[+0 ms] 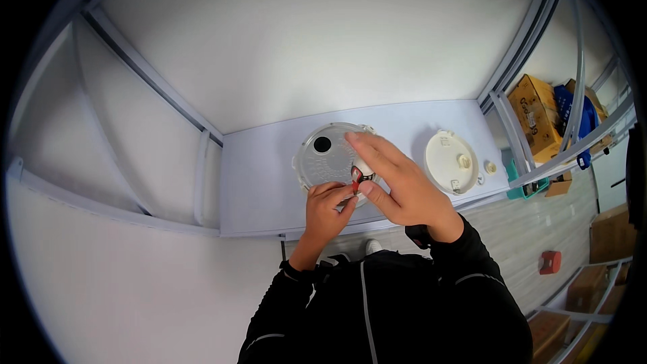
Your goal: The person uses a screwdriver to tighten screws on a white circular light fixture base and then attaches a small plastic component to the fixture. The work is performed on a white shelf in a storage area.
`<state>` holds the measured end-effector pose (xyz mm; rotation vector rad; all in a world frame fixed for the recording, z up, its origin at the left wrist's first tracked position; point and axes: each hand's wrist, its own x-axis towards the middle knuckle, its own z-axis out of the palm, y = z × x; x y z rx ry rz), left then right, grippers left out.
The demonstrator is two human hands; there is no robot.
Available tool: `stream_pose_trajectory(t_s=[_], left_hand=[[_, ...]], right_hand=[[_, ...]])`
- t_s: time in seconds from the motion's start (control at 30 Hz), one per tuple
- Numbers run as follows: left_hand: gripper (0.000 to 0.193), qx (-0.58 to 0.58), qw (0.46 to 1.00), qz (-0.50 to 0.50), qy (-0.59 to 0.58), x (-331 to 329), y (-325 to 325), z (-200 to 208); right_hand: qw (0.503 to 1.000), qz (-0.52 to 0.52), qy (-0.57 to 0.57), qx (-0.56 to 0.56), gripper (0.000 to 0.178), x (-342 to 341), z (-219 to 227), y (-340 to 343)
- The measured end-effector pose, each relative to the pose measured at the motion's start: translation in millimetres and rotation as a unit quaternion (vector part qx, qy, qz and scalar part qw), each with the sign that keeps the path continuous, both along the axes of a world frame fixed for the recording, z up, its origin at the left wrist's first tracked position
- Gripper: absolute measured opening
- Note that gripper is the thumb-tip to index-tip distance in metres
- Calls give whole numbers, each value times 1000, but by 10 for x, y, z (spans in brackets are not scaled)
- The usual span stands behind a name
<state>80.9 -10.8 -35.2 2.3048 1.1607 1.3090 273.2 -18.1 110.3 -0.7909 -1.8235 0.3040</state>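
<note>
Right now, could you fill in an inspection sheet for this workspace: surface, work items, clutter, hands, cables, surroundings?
Surface: pale table, round pieces on it
Work items: grey disc with a dark hole; small red-and-white item above it
Clutter: round cream cover and small cap, right
Hands: left hand pinches the item's red part; right hand beside it, grip unclear
Cables: nothing seen
Surroundings: cardboard box and teal crate, right; red object on floor

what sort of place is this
Probably a workshop or storeroom: there's a pale worktop, cardboard boxes off to the right, and a teal crate by the worktop's right end.
</note>
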Motion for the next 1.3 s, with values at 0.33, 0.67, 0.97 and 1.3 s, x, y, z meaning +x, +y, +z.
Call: stream_pose_trajectory(t_s=[0.33, 0.67, 0.97, 1.3], left_hand=[[27, 4, 1000, -5, -2, 17, 26, 2], [26, -15, 1000, 3, 6, 6, 28, 0], [25, -16, 1000, 4, 20, 1, 25, -9], [24, -19, 999, -6, 25, -25, 48, 19]], right_hand=[[999, 26, -35, -19, 60, 167, -85, -11], [999, -33, -30, 1, 57, 204, -201, 46], [996, 38, 74, -19, 59, 1, -196, 50], [999, 45, 8, 28, 58, 80, 40, 75]])
